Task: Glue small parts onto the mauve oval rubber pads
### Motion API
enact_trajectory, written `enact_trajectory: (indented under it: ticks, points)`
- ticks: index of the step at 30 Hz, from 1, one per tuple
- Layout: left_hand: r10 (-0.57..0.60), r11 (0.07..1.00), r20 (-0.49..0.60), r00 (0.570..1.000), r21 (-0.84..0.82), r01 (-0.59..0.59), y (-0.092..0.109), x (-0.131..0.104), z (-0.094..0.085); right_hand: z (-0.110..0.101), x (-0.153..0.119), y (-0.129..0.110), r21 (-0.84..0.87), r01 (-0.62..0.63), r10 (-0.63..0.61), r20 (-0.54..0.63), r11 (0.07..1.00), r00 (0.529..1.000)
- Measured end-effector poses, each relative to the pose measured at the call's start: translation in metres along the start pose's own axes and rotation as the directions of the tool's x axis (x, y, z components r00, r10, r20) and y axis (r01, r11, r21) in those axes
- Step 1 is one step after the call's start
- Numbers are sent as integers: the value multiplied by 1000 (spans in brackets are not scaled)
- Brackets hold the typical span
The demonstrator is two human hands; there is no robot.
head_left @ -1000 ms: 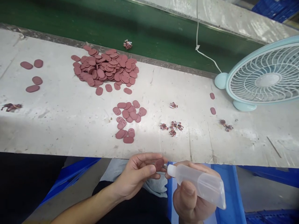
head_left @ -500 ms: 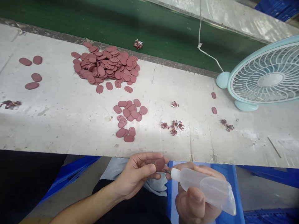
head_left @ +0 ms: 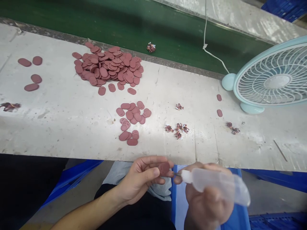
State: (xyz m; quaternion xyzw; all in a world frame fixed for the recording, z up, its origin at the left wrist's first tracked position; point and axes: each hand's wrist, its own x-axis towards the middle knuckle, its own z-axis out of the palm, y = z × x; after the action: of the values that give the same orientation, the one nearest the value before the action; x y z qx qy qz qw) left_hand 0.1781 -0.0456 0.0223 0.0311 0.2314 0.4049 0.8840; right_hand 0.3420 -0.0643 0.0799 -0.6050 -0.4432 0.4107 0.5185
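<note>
Between thumb and fingers, my left hand pinches a reddish-brown oval disc just off the table's front edge. My right hand is wrapped around a translucent squeeze bottle with a white cap and a thin metal tip. That tip points left toward the disc, a short way from its edge; the bottle is blurred by motion. On the table ahead lie a small group of similar discs and a cluster of small brown-and-white figures.
A large heap of discs sits at the back of the white table. Behind runs a green conveyor belt carrying a small figure. A light-blue fan stands at right. Below the table is a blue bin.
My right hand has drawn the bottle to the right, its tip pulling back from the disc. My left hand stays in place. The figure on the belt has shifted right.
</note>
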Motion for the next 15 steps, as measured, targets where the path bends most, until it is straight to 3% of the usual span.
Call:
enact_trajectory:
  ticks: [2,3,4,6,7,8,9,11,13,14,15]
  points:
    - [11,1000,6,1000,8,-11,2,1,0,-14,25,-5,397,-120,120,26,910,992]
    - [13,1000,7,1000,11,-13,3,1,0,-25,39,-5,601,-213,200,89,771,976]
    - [14,1000,7,1000,13,-14,5,1,0,-36,54,-1,771,-302,274,172,561,946]
    - [14,1000,5,1000,10,-14,7,2,0,-59,80,10,949,-311,359,309,-53,881]
    - [16,1000,4,1000,5,-16,9,2,-1,-67,91,17,905,-212,366,351,-370,862]
    - [19,1000,2,1000,1,-19,10,2,-2,-73,98,23,785,-76,363,367,-614,857]
    - [24,1000,-3,1000,-2,-24,11,2,-3,-77,103,27,638,52,355,357,-769,864]
    - [36,999,-17,999,-4,-36,13,2,-5,-78,104,30,443,165,324,311,-881,893]
    - [51,999,-39,998,1,-51,15,2,-9,-74,98,25,505,-2,179,309,-863,934]
    - [58,998,-50,997,3,-58,17,2,-10,-70,95,21,617,-169,80,354,-769,932]
    - [62,998,-57,996,4,-62,18,2,-11,-64,92,15,742,-324,11,408,-587,913]
